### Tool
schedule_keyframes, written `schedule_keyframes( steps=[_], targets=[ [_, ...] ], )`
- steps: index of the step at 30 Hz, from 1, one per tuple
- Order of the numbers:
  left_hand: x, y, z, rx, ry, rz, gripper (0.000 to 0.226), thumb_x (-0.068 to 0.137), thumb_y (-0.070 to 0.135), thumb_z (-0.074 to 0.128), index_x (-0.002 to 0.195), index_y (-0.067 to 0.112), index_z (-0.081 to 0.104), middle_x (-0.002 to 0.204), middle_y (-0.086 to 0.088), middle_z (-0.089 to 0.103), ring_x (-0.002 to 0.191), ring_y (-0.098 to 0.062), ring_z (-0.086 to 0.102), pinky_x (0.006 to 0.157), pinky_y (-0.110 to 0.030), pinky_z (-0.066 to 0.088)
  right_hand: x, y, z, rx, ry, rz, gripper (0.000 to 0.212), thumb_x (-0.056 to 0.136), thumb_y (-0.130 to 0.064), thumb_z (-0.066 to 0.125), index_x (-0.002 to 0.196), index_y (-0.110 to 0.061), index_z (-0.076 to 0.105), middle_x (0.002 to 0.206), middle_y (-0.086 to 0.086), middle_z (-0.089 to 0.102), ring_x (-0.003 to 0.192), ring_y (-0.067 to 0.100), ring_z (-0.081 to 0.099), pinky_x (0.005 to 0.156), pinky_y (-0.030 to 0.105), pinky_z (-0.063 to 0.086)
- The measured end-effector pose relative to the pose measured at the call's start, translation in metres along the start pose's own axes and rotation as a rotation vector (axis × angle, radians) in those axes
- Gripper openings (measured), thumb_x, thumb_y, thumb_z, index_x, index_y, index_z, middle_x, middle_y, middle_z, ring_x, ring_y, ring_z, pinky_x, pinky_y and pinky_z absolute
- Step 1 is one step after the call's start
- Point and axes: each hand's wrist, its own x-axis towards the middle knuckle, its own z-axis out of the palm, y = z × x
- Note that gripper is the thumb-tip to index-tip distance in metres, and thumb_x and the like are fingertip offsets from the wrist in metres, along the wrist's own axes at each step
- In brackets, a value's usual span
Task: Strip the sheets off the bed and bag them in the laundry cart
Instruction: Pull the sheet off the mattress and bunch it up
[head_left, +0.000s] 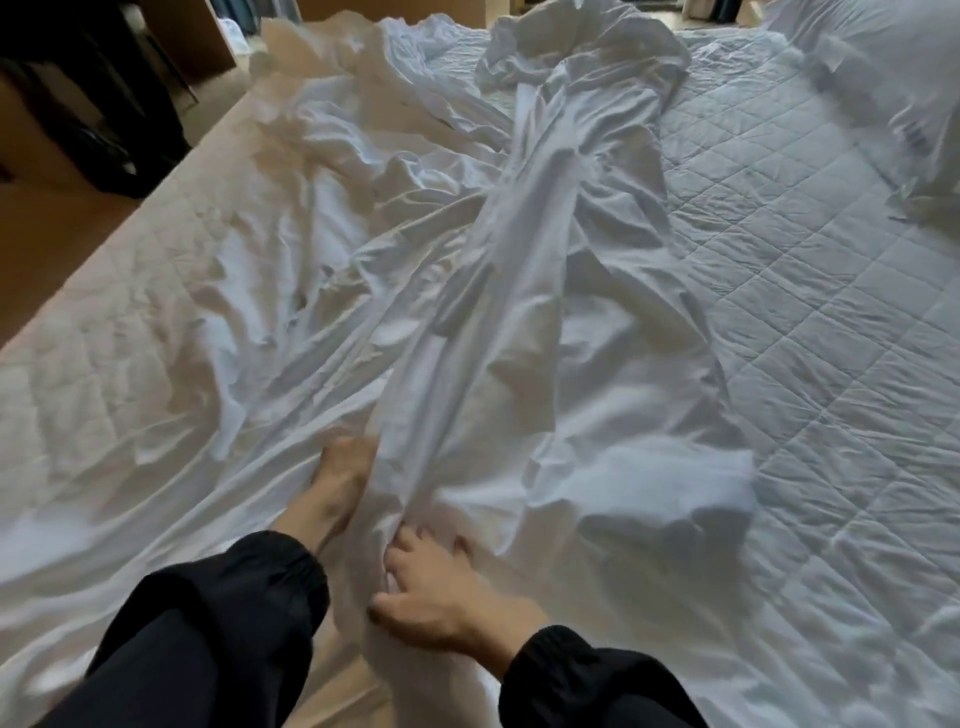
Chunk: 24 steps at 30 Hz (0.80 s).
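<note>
both hands (395, 545) gripping bunched sheet (519, 322)

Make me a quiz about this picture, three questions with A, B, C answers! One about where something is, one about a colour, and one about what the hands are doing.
1. Where does the bunched white sheet lie?
A on the floor
B down the middle of the bed
C in a cart

2. What colour are the sleeves?
A red
B yellow
C black

3. What do the left hand and right hand do?
A both grip the sheet
B both hang free
C both lie flat on the floor

Answers:
1 B, the sheet's folds run along the mattress towards the hands.
2 C, both cuffs are black.
3 A, the fingers of both hands curl into the cloth.
</note>
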Motion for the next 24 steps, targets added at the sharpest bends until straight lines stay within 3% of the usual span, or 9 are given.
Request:
schedule_keyframes(
  steps=[2,4,6,9,12,15,18,21,24],
  targets=[
    [-0.009,-0.004,0.003,-0.067,-0.130,0.064,0.024,0.096,0.021,0.050,0.088,0.003,0.065,0.092,-0.010,0.064,0.085,-0.030,0.062,0.071,-0.039,0.049,0.001,0.012,0.009,-0.056,-0.057,0.051,0.042,0.090,-0.039,0.045,0.127,-0.019,0.051,0.145,0.005,0.031,0.139,0.026,0.019,0.112,0.061,0.000],
    [-0.015,-0.008,0.012,-0.321,-0.148,0.054,0.039,0.088,0.045,0.057,0.096,0.008,0.066,0.092,-0.007,0.066,0.083,-0.025,0.063,0.076,-0.041,0.051,-0.003,0.021,0.012,-0.081,-0.033,0.054,0.042,0.093,-0.042,0.045,0.130,-0.023,0.049,0.147,0.004,0.028,0.141,0.023,0.017,0.113,0.060,-0.001],
    [-0.023,-0.007,0.018,-0.321,-0.252,0.116,0.051,0.077,0.059,0.065,0.103,0.016,0.062,0.094,0.002,0.067,0.085,-0.016,0.064,0.081,-0.035,0.052,-0.005,0.023,0.012,-0.109,-0.008,0.062,0.049,0.093,-0.042,0.044,0.139,-0.026,0.040,0.150,0.003,0.025,0.142,0.022,0.016,0.113,0.059,0.002],
    [-0.023,-0.012,0.016,-0.147,-0.314,0.289,0.010,0.077,0.023,0.073,0.081,0.018,0.066,0.070,0.008,0.067,0.067,-0.012,0.063,0.059,-0.019,0.051,-0.005,0.014,0.010,-0.085,0.061,0.053,0.053,0.089,-0.043,0.045,0.140,-0.027,0.038,0.150,0.001,0.026,0.141,0.022,0.017,0.111,0.062,0.008],
    [-0.001,-0.028,-0.005,-0.129,-0.059,0.271,0.017,0.075,0.015,0.067,0.061,0.014,0.058,0.049,0.008,0.052,0.048,-0.011,0.047,0.044,-0.024,0.039,-0.006,0.007,0.003,0.014,0.124,-0.002,0.040,0.093,-0.042,0.045,0.133,-0.035,0.047,0.155,-0.002,0.021,0.143,0.017,0.015,0.114,0.054,0.012],
    [0.007,-0.035,-0.010,-0.117,0.042,0.262,0.024,0.083,0.013,0.061,0.061,0.014,0.053,0.054,0.002,0.049,0.049,-0.014,0.043,0.046,-0.026,0.033,-0.006,0.012,0.002,-0.036,0.141,-0.005,0.044,0.095,-0.046,0.044,0.139,-0.037,0.044,0.151,0.002,0.027,0.144,0.021,0.015,0.117,0.045,0.017],
    [-0.006,-0.041,0.002,-0.077,0.015,0.216,0.014,0.082,0.024,0.065,0.081,0.011,0.061,0.068,0.001,0.059,0.059,-0.013,0.053,0.049,-0.026,0.036,-0.014,0.020,0.011,-0.162,0.149,0.044,0.049,0.096,-0.050,0.040,0.142,-0.033,0.041,0.148,0.008,0.030,0.143,0.024,0.016,0.117,0.042,0.015],
    [-0.017,-0.064,0.008,-0.130,-0.094,0.187,0.046,0.070,0.034,0.073,0.104,0.010,0.056,0.089,-0.002,0.064,0.078,-0.017,0.062,0.064,-0.029,0.048,-0.036,0.031,0.020,-0.226,0.134,0.088,0.052,0.097,-0.051,0.038,0.146,-0.032,0.034,0.156,0.008,0.019,0.147,0.022,0.005,0.117,0.040,0.006],
    [-0.041,-0.088,0.008,-0.320,-0.188,0.154,0.047,0.077,0.016,0.075,0.116,0.008,0.051,0.101,-0.006,0.065,0.085,-0.018,0.064,0.067,-0.027,0.052,-0.059,0.041,0.030,-0.224,0.133,0.120,0.053,0.098,-0.049,0.038,0.147,-0.034,0.028,0.158,0.009,0.014,0.147,0.022,0.002,0.117,0.044,0.007]
  ],
)
